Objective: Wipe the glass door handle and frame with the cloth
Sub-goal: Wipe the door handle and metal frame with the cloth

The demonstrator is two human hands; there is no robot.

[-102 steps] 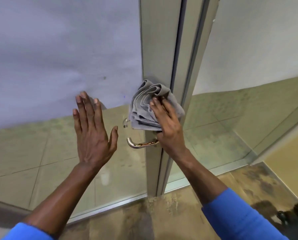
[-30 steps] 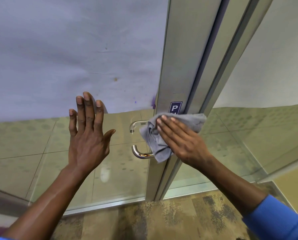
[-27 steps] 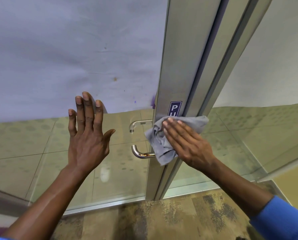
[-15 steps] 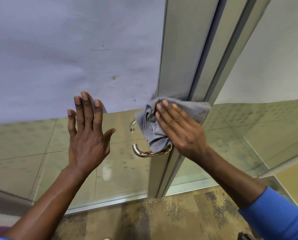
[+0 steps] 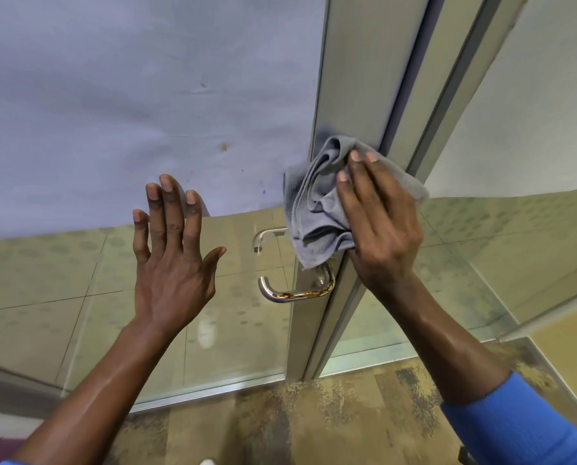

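A metal door frame runs up the middle of the glass door. My right hand presses a crumpled grey cloth flat against the frame, just above the curved steel handle, which shows orange-brown stains along its lower bar. A second handle shows through the glass, behind the first. My left hand lies flat on the glass to the left of the handle, fingers spread, holding nothing. The cloth hides the frame's sticker.
The upper glass is covered by a pale frosted film; the lower glass shows a tiled floor beyond. A fixed glass panel stands to the right of the frame. Mottled brown carpet lies below the door.
My right hand has slid the cloth up the frame, off the handle's upper part and over the sticker. The stained lower bar of the handle is now uncovered. My left hand has stayed put.
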